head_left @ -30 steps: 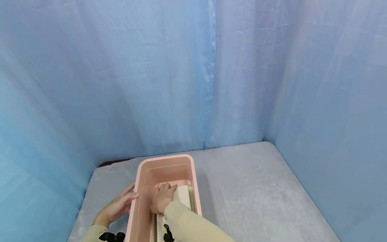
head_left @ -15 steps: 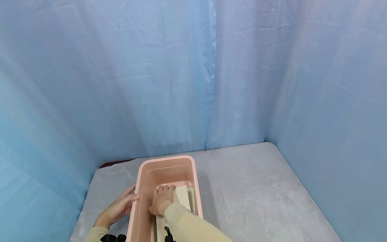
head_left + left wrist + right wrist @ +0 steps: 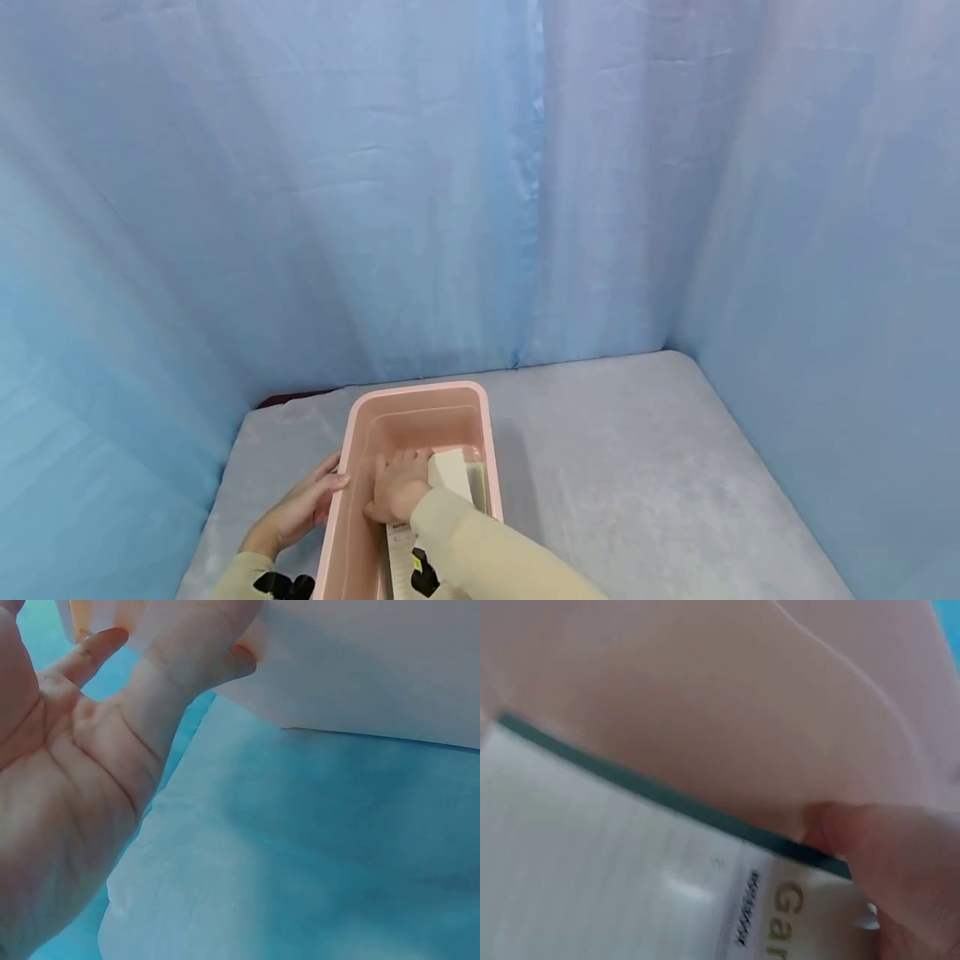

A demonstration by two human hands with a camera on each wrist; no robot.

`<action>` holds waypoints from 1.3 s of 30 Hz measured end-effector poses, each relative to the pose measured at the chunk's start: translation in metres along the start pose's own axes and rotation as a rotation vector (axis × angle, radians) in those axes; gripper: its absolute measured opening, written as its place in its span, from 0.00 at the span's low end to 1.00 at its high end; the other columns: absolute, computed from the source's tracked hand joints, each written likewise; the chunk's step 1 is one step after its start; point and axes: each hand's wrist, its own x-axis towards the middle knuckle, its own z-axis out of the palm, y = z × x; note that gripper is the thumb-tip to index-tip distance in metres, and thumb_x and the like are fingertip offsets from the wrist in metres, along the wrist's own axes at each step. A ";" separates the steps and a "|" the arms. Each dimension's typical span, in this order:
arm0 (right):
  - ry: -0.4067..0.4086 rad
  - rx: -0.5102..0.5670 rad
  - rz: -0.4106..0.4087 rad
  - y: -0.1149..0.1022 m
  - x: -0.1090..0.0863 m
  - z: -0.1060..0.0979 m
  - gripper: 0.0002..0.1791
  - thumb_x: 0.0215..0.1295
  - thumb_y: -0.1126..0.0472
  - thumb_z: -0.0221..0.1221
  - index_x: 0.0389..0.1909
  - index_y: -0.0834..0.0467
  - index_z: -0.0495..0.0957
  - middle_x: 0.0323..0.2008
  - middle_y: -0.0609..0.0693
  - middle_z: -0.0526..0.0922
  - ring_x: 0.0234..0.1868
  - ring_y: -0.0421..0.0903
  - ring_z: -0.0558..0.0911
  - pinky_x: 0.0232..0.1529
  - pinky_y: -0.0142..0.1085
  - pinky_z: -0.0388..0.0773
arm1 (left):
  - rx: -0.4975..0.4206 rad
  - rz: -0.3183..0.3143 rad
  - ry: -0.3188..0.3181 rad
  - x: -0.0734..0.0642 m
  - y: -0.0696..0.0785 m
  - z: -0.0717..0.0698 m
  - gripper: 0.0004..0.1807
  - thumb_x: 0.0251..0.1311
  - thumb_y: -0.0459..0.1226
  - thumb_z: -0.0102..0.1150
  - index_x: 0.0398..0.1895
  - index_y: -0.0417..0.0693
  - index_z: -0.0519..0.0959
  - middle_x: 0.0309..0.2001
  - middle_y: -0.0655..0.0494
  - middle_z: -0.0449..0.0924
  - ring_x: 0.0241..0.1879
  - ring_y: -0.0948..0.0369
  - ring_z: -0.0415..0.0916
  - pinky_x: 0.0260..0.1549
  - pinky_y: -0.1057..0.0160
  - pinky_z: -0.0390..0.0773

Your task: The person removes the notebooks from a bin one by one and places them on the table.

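My right hand point(image 3: 396, 493) grips a white box point(image 3: 450, 472) low inside the pink bin point(image 3: 417, 392), right side, not yet let go, while my left hand point(image 3: 298, 511) lies flat-fingered against the bin's left wall.

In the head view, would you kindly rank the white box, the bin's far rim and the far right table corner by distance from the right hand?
1. white box: touching the right hand, inside the pink bin.
2. bin's far rim: just beyond the hand.
3. far right table corner: farthest, by the blue curtain.
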 end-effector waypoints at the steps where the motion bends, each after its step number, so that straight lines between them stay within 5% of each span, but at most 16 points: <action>1: -0.003 0.009 -0.003 0.001 0.001 -0.004 0.42 0.61 0.20 0.48 0.67 0.43 0.67 0.56 0.46 0.78 0.57 0.50 0.76 0.58 0.53 0.71 | -0.002 -0.003 0.004 -0.001 0.000 -0.001 0.42 0.78 0.47 0.41 0.82 0.50 0.29 0.76 0.33 0.53 0.58 0.57 0.79 0.54 0.49 0.81; 8: -0.012 0.107 -0.041 0.026 -0.002 -0.027 0.41 0.66 0.22 0.45 0.67 0.46 0.66 0.56 0.51 0.79 0.56 0.52 0.76 0.57 0.52 0.71 | -0.020 0.026 0.063 0.001 -0.004 -0.001 0.42 0.78 0.46 0.44 0.82 0.44 0.34 0.69 0.37 0.67 0.56 0.54 0.80 0.52 0.50 0.83; 13: 0.034 0.163 -0.122 0.049 -0.009 -0.061 0.41 0.68 0.25 0.47 0.69 0.50 0.66 0.58 0.53 0.78 0.57 0.53 0.76 0.57 0.52 0.71 | -0.025 0.028 0.062 0.004 -0.005 -0.001 0.42 0.78 0.47 0.43 0.82 0.44 0.34 0.66 0.39 0.70 0.56 0.52 0.80 0.51 0.50 0.83; 19: 0.101 0.234 -0.184 0.072 -0.015 -0.109 0.42 0.69 0.28 0.49 0.73 0.51 0.63 0.64 0.54 0.75 0.63 0.55 0.74 0.61 0.56 0.69 | -0.001 0.020 0.056 0.008 -0.005 -0.002 0.42 0.78 0.49 0.42 0.82 0.46 0.33 0.67 0.37 0.69 0.56 0.51 0.80 0.50 0.47 0.83; 27: 0.135 0.326 -0.197 0.105 -0.028 -0.158 0.26 0.70 0.35 0.47 0.57 0.50 0.68 0.48 0.50 0.78 0.47 0.51 0.74 0.50 0.54 0.68 | 0.016 -0.006 0.111 0.017 -0.002 -0.002 0.44 0.76 0.50 0.45 0.83 0.47 0.35 0.72 0.31 0.59 0.58 0.52 0.78 0.52 0.50 0.82; 33: 0.162 0.330 -0.197 0.131 -0.035 -0.177 0.26 0.69 0.33 0.49 0.52 0.49 0.68 0.42 0.48 0.75 0.42 0.50 0.71 0.47 0.52 0.65 | 0.000 0.000 0.094 0.020 -0.002 -0.001 0.43 0.77 0.49 0.44 0.83 0.47 0.35 0.73 0.30 0.57 0.61 0.51 0.76 0.54 0.50 0.81; 39: 0.260 0.304 -0.200 0.172 -0.033 -0.172 0.25 0.68 0.33 0.50 0.50 0.50 0.67 0.39 0.49 0.74 0.41 0.51 0.70 0.45 0.50 0.63 | 0.006 0.017 0.046 0.020 0.001 -0.003 0.42 0.78 0.49 0.42 0.83 0.48 0.33 0.73 0.30 0.57 0.63 0.46 0.74 0.53 0.49 0.82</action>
